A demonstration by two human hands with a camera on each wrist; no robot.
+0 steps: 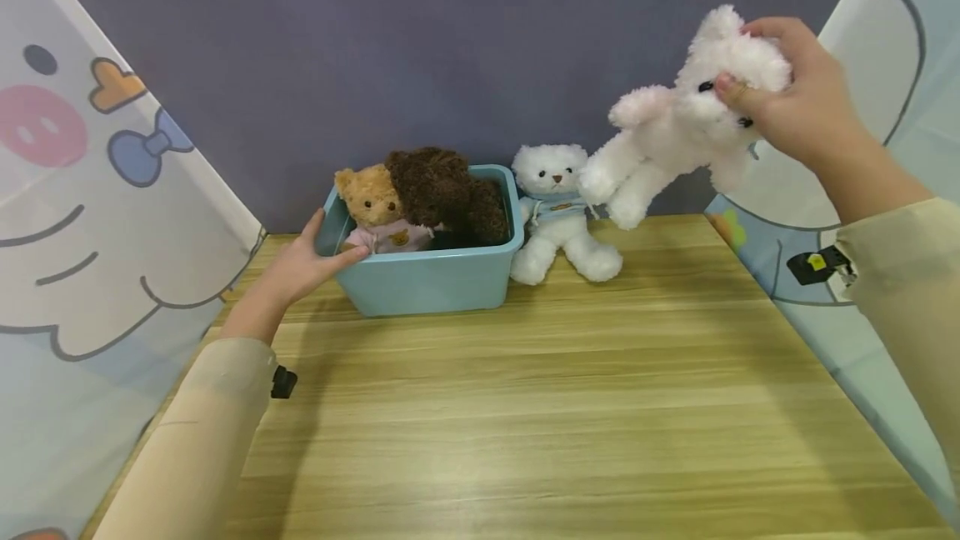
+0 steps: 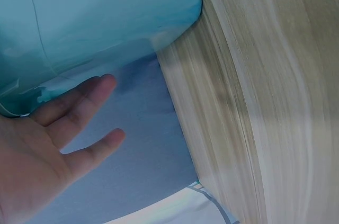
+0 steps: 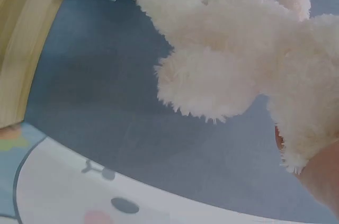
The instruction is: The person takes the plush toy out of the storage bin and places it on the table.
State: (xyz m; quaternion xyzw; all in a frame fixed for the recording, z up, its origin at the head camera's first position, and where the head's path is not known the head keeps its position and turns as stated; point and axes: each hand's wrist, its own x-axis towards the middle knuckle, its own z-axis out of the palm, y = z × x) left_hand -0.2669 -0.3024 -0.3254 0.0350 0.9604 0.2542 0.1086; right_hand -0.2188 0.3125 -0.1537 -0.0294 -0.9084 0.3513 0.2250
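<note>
High at the right, my right hand (image 1: 802, 94) grips a fluffy white teddy bear (image 1: 678, 136) by its head. The bear hangs slantwise, legs toward the left, and its body fills much of the right wrist view. My left hand (image 1: 300, 269) is at the near left corner of a light blue plastic bin (image 1: 431, 282), thumb over the rim. In the left wrist view the other fingers (image 2: 87, 105) are straight and spread along the outside of the bin. A tan teddy bear (image 1: 371, 198) in a pink shirt and a dark brown curly plush toy (image 1: 435, 190) are in the bin.
Against the bin's right side sits another white teddy bear (image 1: 555, 227) in a blue top, overlapped by the held bear's foot in the head view. Behind the wooden table (image 1: 525, 415) stands a grey panel (image 1: 450, 40). Cartoon-printed sheets (image 1: 82, 248) flank both sides.
</note>
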